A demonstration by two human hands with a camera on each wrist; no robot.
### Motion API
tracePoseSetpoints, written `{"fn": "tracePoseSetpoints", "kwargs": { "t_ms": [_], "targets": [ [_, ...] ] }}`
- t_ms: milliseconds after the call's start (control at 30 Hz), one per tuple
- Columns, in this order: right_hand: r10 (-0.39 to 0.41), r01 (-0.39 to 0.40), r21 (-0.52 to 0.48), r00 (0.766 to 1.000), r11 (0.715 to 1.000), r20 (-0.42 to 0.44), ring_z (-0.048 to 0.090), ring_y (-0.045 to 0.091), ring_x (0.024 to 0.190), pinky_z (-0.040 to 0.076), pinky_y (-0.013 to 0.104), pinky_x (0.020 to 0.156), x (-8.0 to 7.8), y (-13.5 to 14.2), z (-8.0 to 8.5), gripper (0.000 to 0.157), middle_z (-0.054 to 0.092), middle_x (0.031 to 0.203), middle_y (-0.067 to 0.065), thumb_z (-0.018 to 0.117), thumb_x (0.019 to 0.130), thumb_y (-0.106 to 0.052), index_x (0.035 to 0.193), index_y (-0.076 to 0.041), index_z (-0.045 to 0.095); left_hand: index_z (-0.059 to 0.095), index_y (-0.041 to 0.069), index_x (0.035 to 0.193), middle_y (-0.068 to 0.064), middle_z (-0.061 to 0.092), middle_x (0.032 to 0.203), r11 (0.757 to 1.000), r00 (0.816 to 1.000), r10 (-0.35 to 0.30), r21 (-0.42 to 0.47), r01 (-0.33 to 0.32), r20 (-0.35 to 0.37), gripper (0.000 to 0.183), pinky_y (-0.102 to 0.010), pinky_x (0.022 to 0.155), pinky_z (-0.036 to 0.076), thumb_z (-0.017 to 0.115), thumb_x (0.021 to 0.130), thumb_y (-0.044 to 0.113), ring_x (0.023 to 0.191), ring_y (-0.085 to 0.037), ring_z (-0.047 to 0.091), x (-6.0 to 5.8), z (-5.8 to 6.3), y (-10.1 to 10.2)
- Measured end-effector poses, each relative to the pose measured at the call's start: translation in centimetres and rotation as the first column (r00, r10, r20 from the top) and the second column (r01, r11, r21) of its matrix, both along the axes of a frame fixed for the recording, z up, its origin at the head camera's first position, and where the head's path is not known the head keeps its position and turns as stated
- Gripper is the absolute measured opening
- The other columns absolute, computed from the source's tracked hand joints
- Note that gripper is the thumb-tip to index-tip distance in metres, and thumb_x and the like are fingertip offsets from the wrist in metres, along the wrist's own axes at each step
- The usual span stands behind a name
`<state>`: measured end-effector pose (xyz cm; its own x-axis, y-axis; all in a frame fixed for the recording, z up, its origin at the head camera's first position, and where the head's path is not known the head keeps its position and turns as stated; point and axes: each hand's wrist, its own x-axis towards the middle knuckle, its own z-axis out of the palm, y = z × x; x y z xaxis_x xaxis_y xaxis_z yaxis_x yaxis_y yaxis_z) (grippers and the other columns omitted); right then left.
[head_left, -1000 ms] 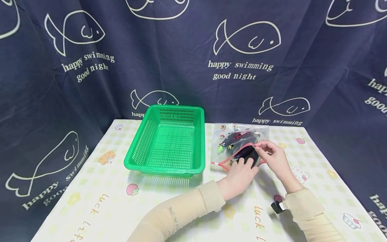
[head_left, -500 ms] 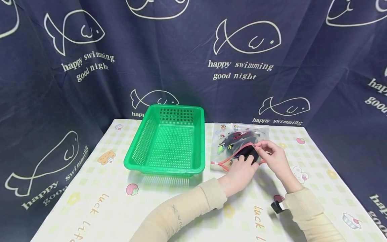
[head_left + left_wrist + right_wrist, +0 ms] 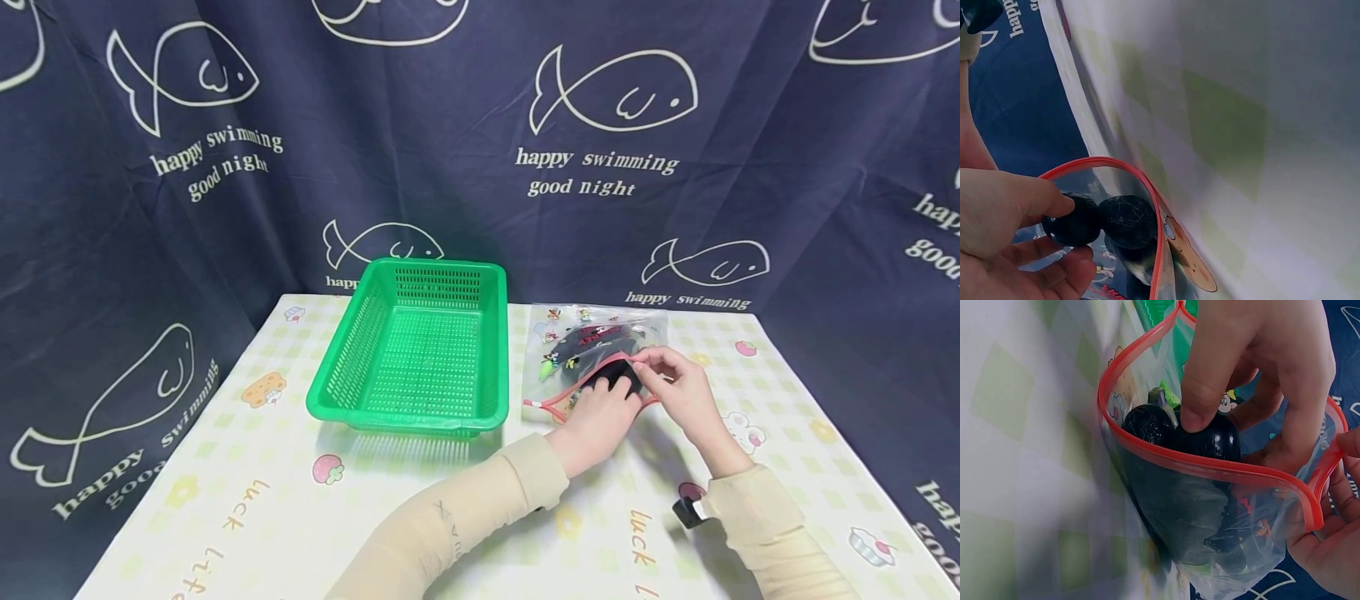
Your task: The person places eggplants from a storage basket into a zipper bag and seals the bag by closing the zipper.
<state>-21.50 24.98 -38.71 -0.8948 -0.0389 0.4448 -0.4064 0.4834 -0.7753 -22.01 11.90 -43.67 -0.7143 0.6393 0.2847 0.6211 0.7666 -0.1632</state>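
A clear zip bag (image 3: 543, 367) with a red zip edge and cartoon prints lies on the table, its mouth towards me. Inside are dark, glossy eggplants; one (image 3: 1127, 220) rests beside the one in my left hand, and a pale stem shows between them in the right wrist view. My left hand (image 3: 598, 427) reaches into the mouth, thumb and fingers around the end of an eggplant (image 3: 1075, 224). My right hand (image 3: 678, 390) pinches the red edge (image 3: 1179, 461) at the right, holding the mouth apart. The eggplants' far ends are partly hidden by printed plastic.
Left of the bag stands a green plastic basket (image 3: 408, 421) with slotted walls and nothing in it. A patterned cloth covers the table (image 3: 420, 533). Behind hangs a dark blue curtain (image 3: 480, 133) with fish drawings. A black wrist device (image 3: 688, 512) sits at the right sleeve.
My left hand has gone a little deeper into the bag, and less of the eggplant shows at the mouth. My right hand has stayed at the red edge.
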Motion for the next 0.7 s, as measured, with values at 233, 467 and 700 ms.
{"fn": "tracePoseSetpoints", "kwargs": {
  "t_ms": [233,467,700],
  "targets": [
    [0.002,-0.002,-0.015,1.0,1.0,0.0,0.057,0.007,0.068,0.046,0.015,0.059,-0.2,0.0,-0.1,0.01,0.062,0.078,0.005,0.063,0.086,0.001,0.096,0.006,0.064,0.055,0.026,0.125,0.001,0.048,0.119,1.0,1.0,0.014,-0.01,-0.015,-0.02,0.029,-0.028,0.066,0.049,0.043,0.1,0.031,0.09,-0.017,0.053,-0.6,-0.3,0.5],
    [0.01,-0.009,-0.033,1.0,0.999,0.011,0.058,0.008,0.068,0.047,0.017,0.057,-0.2,0.0,-0.2,0.011,0.062,0.079,0.009,0.063,0.086,0.001,0.096,0.006,0.064,0.044,0.024,0.138,0.003,0.049,0.124,0.999,0.999,0.04,-0.014,-0.041,-0.037,0.038,-0.027,0.069,0.051,0.042,0.1,0.032,0.095,-0.015,0.054,-0.9,-0.4,1.0],
    [0.009,-0.009,-0.036,1.0,0.999,0.006,0.059,0.007,0.068,0.047,0.016,0.058,-0.2,0.0,-0.3,0.012,0.062,0.079,0.01,0.063,0.086,0.0,0.096,0.007,0.064,0.041,0.024,0.14,0.003,0.05,0.126,0.999,0.999,0.042,-0.011,-0.042,-0.009,0.041,-0.027,0.071,0.05,0.041,0.1,0.032,0.097,-0.015,0.053,-0.9,-0.3,1.0]
  ]
}}
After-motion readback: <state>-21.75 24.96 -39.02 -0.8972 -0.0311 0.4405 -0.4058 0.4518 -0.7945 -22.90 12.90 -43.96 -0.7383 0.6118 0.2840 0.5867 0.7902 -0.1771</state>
